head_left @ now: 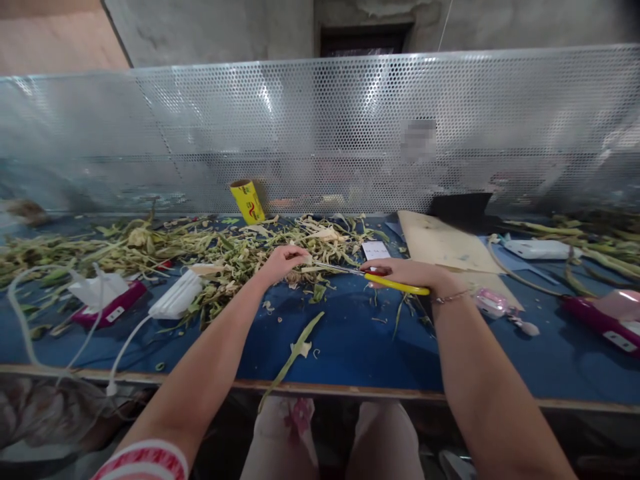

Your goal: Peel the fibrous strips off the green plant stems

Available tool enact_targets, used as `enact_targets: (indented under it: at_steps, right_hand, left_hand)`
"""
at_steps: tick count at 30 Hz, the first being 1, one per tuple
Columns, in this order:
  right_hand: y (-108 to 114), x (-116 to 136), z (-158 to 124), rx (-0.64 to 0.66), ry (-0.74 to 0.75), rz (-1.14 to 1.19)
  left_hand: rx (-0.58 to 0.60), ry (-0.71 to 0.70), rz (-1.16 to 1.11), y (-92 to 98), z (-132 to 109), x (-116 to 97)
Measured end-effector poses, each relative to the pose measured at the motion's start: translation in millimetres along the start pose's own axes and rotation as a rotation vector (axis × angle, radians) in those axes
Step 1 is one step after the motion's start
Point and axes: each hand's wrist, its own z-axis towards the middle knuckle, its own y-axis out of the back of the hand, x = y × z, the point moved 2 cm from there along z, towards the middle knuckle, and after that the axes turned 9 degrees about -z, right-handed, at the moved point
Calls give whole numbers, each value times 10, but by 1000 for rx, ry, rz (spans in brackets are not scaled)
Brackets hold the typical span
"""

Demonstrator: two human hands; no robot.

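My right hand point(407, 272) is closed around yellow-handled scissors point(385, 280), whose blades point left toward my left hand. My left hand point(283, 261) pinches a thin pale stem from the heap of green and dried plant cuttings point(200, 250) spread over the blue tabletop point(350, 340). The scissor tips sit right beside the fingers of my left hand. A cut green leaf strip point(295, 350) lies near the table's front edge, between my forearms.
A perforated metal screen point(320, 127) walls off the back. A yellow tube point(247, 200) leans against it. A pink tissue pack point(107, 300), a white block with cable point(175, 297), cardboard point(445, 243), a pink pouch point(607, 317) and more stems point(595, 247) lie around.
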Motion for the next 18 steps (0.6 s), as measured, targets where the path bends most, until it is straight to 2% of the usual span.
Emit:
enact_targets:
  at_steps: [18]
  right_hand:
    - [18, -18, -13, 48, -35, 13]
  left_hand:
    - [149, 28, -30, -63, -75, -174]
